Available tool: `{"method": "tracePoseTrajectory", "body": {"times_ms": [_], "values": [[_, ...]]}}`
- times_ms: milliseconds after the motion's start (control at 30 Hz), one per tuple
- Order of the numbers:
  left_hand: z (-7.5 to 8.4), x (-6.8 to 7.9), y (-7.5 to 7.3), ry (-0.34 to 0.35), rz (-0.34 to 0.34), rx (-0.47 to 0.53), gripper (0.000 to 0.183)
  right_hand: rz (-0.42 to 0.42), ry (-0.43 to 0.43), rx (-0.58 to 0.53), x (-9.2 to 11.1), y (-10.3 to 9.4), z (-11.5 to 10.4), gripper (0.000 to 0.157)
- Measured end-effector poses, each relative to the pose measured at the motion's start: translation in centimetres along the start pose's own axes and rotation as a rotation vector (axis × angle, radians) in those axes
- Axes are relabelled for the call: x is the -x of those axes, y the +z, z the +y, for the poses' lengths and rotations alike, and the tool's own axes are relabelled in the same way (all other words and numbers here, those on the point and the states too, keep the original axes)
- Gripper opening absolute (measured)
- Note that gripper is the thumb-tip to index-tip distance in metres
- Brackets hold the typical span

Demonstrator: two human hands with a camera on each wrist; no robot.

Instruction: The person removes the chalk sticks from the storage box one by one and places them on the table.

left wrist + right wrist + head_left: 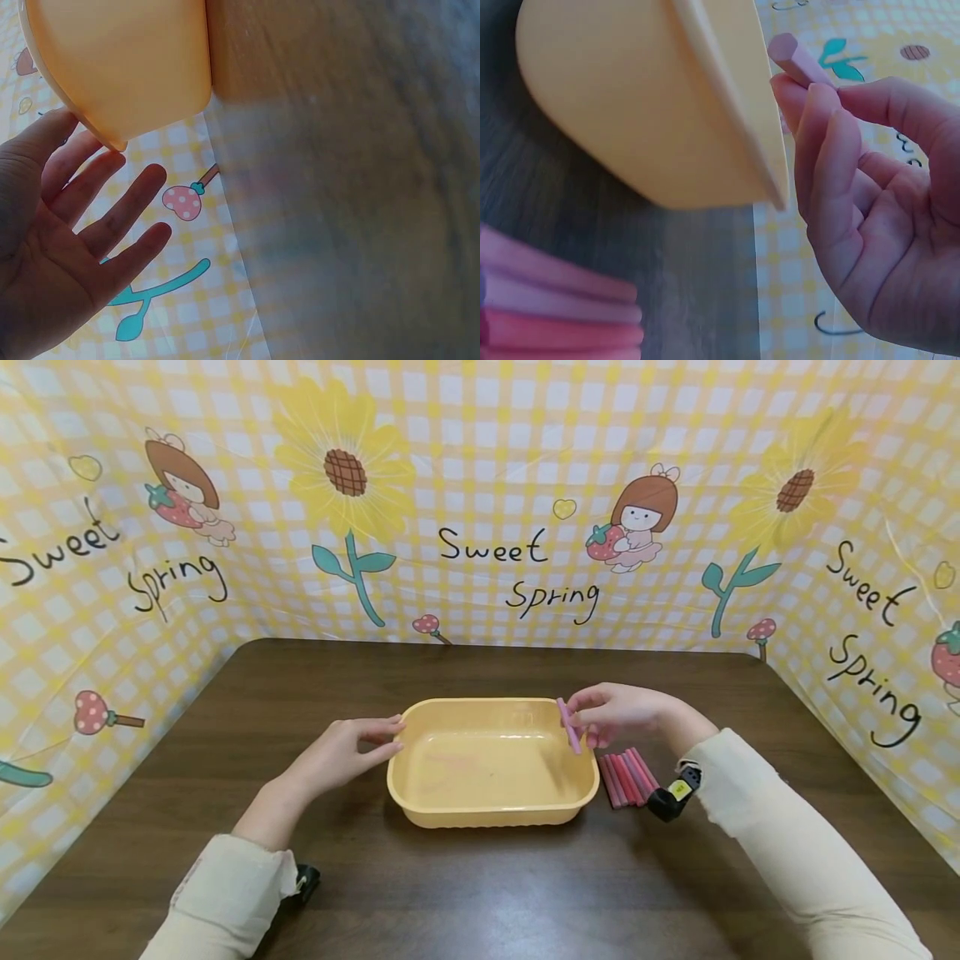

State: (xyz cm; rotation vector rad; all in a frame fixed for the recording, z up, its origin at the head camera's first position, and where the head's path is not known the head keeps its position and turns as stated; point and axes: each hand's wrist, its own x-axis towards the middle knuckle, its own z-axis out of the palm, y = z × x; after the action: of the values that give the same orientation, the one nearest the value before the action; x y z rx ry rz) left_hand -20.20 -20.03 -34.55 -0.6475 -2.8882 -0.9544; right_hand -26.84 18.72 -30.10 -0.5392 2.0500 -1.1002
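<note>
A yellow plastic tub (491, 817) stands on the table, its inside showing no items. Above its right back corner, my right hand (611, 714) pinches a lilac stick (568, 727) between thumb and fingertips. The stick's end (785, 49) looks many-sided in the right wrist view. At the opposite side, my left hand (337, 756) touches the tub's left rim with thumb and forefinger tips. The other left fingers (127, 214) spread straight, away from the tub. Beside the tub's right wall lies a row of several pink, red and purple sticks (628, 778).
The dark wooden table (480, 893) extends around the tub. A checked yellow cloth (480, 468) with printed flowers and lettering hangs along the back and both sides. A black wrist camera (673, 793) on the right arm hangs close to the row of sticks.
</note>
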Motion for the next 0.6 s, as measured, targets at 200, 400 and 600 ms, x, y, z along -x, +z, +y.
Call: {"method": "tracePoseTrajectory", "body": {"times_ms": [200,400,600], "values": [[0.1,0.0,0.0,0.002,-0.002,0.001,0.04,0.059,0.024,-0.041,1.4,-0.9,1.9,0.036],[0.1,0.0,0.0,-0.003,-0.004,-0.001,0.04,0.089,0.009,-0.079,2.8,-1.8,3.7,0.038],[0.0,0.0,0.0,0.003,-0.003,-0.003,0.039,0.115,0.013,-0.119,3.8,-2.5,5.4,0.036]]}}
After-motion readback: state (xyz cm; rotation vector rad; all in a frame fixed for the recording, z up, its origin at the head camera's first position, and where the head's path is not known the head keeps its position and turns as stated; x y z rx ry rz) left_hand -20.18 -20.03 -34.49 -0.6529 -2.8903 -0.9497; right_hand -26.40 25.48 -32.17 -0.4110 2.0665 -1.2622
